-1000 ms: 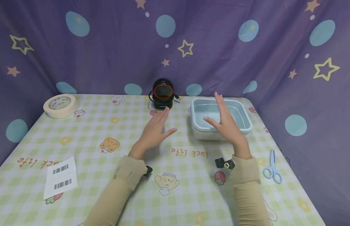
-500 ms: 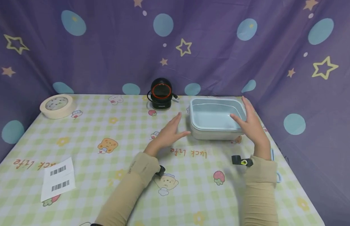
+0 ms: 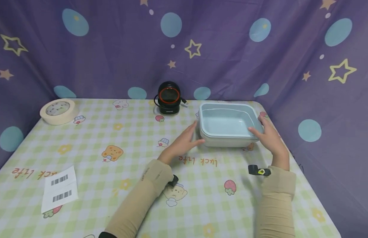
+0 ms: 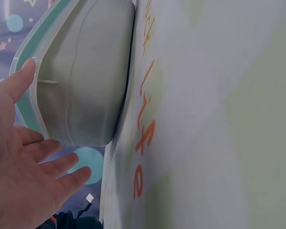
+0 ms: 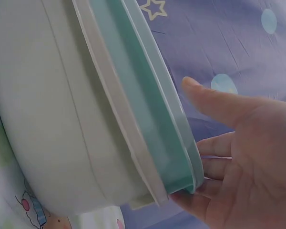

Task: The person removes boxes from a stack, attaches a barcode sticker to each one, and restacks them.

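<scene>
Light-blue-and-white plastic container (image 3: 227, 124) sits upright, far right on the tabletop (image 3: 136, 132); left hand (image 3: 182, 143) at its left side, fingers spread apart, thumb by the near-left rim, contact unclear; right hand (image 3: 270, 137) at its right side, thumb and fingers apart, fingertips at the rim; reach looks nearly done, no firm grip or lift made yet; black round desktop device (image 3: 169, 96) far middle, masking tape roll (image 3: 62, 119) far left, barcode label sheet (image 3: 60, 189) near left, all untouched.
</scene>
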Demonstrator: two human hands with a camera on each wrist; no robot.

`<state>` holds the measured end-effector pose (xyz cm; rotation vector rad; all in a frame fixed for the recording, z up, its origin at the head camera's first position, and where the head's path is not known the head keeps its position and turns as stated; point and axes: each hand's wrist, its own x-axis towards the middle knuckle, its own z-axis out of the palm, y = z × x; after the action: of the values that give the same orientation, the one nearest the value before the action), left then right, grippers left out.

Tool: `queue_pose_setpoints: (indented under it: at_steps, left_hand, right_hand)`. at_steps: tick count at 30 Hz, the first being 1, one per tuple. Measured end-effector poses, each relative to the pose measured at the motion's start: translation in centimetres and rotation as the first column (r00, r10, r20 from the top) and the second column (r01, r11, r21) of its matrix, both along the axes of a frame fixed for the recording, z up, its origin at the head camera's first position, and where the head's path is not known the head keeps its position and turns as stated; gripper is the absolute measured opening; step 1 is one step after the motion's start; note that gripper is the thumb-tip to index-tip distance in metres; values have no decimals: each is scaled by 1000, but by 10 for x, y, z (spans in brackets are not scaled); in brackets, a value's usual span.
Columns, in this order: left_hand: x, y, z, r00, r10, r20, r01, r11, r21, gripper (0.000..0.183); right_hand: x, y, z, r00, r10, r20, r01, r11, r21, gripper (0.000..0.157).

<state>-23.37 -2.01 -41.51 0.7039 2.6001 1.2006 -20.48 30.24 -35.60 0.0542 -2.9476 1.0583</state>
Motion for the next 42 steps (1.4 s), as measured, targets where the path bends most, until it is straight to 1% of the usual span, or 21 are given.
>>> queue_pose_setpoints:
  at_steps: [6,12,17,22,25,30,36,42]
  left_hand:
    - [1,1,-3,1000,-24,8,24,1000,11,91]
    - [3,-2,-2,1000,2,6,-2,1000,5,93]
    - [5,-11,1,999,36,18,-36,999,3,92]
    - [8,-22,2,996,80,33,-81,997,6,90]
    - [9,-29,3,995,98,33,-99,995,14,89]
    - [10,-43,5,993,121,4,-121,992,35,87]
    - [15,-67,9,988,153,-27,-151,986,63,82]
    - [24,-92,13,984,176,0,-176,981,78,82]
  right_hand:
    - [-1,-2,-3,1000,5,-4,-5,1000,-1,85]
    - [-2,-6,-4,1000,28,-3,-28,1000,-6,84]
    - [-4,-13,-3,998,53,19,-53,999,13,86]
    - [-6,-23,-2,996,83,37,-83,997,-7,89]
    - [-6,-30,-1,994,93,50,-90,995,-52,92]
    - [-6,-42,0,992,108,58,-100,987,-129,95]
    - [-10,-62,-1,991,125,42,-116,978,-174,90]
    - [-14,-85,-3,990,141,7,-138,976,-170,84]
